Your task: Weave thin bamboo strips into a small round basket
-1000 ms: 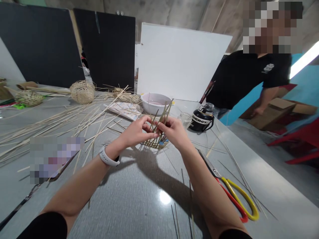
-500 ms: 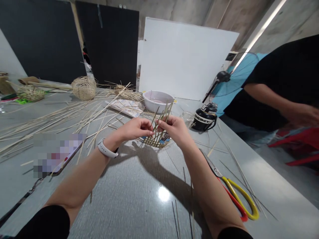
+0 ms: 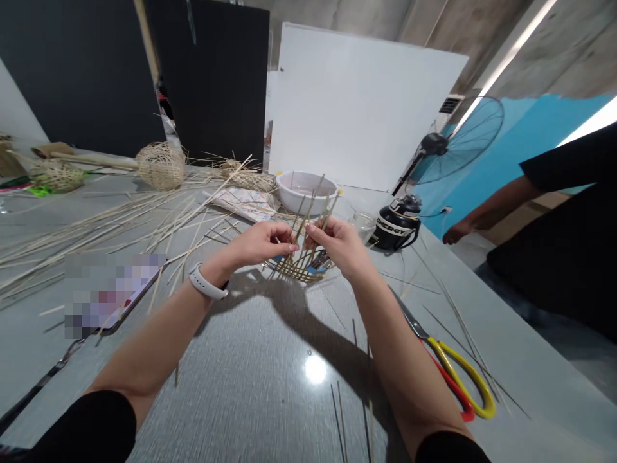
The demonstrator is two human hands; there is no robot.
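A small, partly woven basket [image 3: 299, 270] of thin bamboo strips sits at the middle of the table, its loose strips standing upward. Blue clips show on its left and right sides. My left hand [image 3: 270, 243], with a white watch on the wrist, pinches strips at the basket's left side. From the right, my right hand [image 3: 335, 239] has its thumb and fingers closed on upright strips. Both hands are close together above the woven part, and the fingers partly hide the strips between them.
Scissors [image 3: 436, 347] lie right of my right forearm, a phone [image 3: 125, 292] at the left. Behind stand a white basin [image 3: 307, 193], a glass jar [image 3: 362, 225] and a black jug [image 3: 396, 225]. Long strips [image 3: 120, 225] cover the left. A person [image 3: 569, 218] stands at the right.
The person at the right has moved away from the red stool and now stands with an arm lowered. My hands have shifted slightly among the strips. The view has moved a little.
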